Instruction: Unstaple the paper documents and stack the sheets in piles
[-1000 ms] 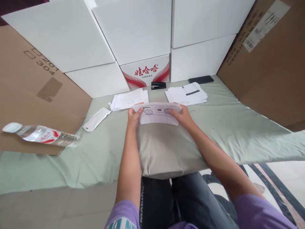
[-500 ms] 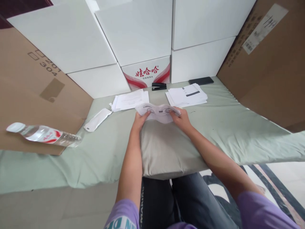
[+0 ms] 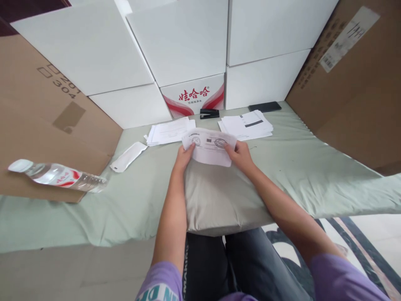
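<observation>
A white printed paper slip (image 3: 209,151) with round and oval stamps is held up just above the cloth-covered table. My left hand (image 3: 184,155) pinches its left edge, thumb on the printed face. At the right edge, my right hand (image 3: 240,154) grips it the same way, thumb on top. Whether the slip is one sheet or several I cannot tell. Behind it lie a left stack of papers (image 3: 169,132) and a right stack of papers (image 3: 247,126), the right one with a dark printed bar. A black stapler (image 3: 209,113) sits between and beyond them.
A white plastic packet (image 3: 128,157) lies left of my hands. Further left is a water bottle (image 3: 59,174) on its side. White boxes (image 3: 181,46) form a back wall. Cardboard panels flank the table, left (image 3: 28,125) and right (image 3: 347,104). A black phone-like slab (image 3: 265,107) lies back right.
The slip, wavy and bent half a second ago, is now flatter, with its printed face tilted more towards me. Both hands keep their grip in nearly the same place.
</observation>
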`<state>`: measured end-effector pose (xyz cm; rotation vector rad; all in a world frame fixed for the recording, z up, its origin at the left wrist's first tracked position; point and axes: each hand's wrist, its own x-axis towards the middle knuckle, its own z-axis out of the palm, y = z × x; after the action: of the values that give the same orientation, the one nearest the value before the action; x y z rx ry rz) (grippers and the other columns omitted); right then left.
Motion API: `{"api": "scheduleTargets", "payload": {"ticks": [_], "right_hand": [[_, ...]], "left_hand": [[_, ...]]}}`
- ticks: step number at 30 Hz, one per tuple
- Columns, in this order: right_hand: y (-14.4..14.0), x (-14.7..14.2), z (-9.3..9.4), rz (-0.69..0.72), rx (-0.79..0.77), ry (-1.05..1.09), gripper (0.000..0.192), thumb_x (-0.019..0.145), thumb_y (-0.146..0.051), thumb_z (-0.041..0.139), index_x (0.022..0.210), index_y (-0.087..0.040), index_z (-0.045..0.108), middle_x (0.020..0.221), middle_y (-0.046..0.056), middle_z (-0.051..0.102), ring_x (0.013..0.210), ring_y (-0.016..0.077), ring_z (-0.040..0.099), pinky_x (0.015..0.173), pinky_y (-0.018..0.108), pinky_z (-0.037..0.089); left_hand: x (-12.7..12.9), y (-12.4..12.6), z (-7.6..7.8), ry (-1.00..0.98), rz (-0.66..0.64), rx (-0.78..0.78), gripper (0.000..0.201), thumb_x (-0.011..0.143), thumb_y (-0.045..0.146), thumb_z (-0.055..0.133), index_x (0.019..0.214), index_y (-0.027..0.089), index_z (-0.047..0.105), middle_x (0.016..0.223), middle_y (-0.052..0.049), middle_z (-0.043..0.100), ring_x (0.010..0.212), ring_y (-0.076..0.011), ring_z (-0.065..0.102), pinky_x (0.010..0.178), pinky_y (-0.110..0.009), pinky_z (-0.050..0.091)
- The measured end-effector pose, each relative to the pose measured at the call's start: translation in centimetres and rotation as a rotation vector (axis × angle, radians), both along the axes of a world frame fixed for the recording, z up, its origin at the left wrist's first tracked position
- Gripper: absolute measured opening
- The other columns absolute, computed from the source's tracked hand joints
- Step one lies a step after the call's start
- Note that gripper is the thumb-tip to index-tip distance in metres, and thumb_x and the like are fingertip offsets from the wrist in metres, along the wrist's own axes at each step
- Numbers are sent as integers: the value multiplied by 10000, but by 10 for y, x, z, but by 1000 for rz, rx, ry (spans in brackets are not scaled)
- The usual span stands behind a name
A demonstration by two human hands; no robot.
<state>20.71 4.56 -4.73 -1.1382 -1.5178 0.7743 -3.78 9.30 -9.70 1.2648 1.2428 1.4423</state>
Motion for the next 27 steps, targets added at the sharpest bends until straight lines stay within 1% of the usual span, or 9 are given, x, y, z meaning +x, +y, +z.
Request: {"api": "scheduleTargets", "payload": {"ticks": [3,6,8,11,13,16,21,24,27], "right_hand": [[2,6,9,29,-41,219,310,827,-478,628,961,-212,714,703,-3,658,685,182,610,663,295,492],[8,17,17,107,-228,414,381,828,-503,615,1026,-193,716,820,53,746,728,198,672,651,301,522],[11,23,20,208,-408,405,392,819,-502,636,992,-162,724,865,107,772,710,210,686,606,298,519],[12,27,22,333,-548,206,317,760,-389,743,964,-147,738,882,118,782,694,197,677,570,271,499],[9,25,21,378,-505,101,272,727,-278,764,970,-160,732,899,88,781,731,180,672,598,256,504],[4,20,22,377,-398,0,318,720,-164,704,1037,-184,698,1092,68,746,792,158,671,651,256,525],[-2,20,27,331,-437,-93,507,747,-142,650,1243,-224,589,1306,96,627,844,169,675,651,281,549],[-2,20,27,336,-460,-87,534,780,-187,665,1301,-234,557,1246,94,655,871,190,684,679,297,555],[-1,15,23,308,-443,-76,455,825,-274,670,1270,-223,596,1037,70,721,822,196,681,680,302,535]], "left_hand": [[-4,-4,5,-20,-57,-119,554,676,586,817,1024,158,766,1021,-132,789,980,-317,745,939,-474,575],[-2,-13,14,53,-330,-291,554,617,554,871,1001,165,780,957,-139,795,849,-309,759,812,-439,610],[2,-20,22,125,-485,-356,539,580,514,905,984,178,787,945,-133,797,805,-303,760,740,-407,617],[10,-28,32,191,-544,-342,525,549,478,927,965,188,794,900,-108,799,773,-300,762,676,-383,619],[13,-30,37,211,-579,-349,525,555,485,924,962,178,797,885,-111,797,774,-307,763,684,-394,622],[10,-29,40,207,-667,-459,567,604,505,900,1033,155,781,983,-135,795,855,-316,761,779,-424,615],[2,-27,38,161,-650,-574,621,644,499,879,1127,135,741,1064,-148,784,931,-298,749,839,-396,589],[1,-27,38,129,-639,-576,603,642,497,881,1106,135,748,1035,-146,788,906,-288,748,812,-373,587],[5,-30,40,133,-690,-603,555,650,496,878,1062,141,765,1023,-137,791,862,-268,748,783,-351,586]]}}
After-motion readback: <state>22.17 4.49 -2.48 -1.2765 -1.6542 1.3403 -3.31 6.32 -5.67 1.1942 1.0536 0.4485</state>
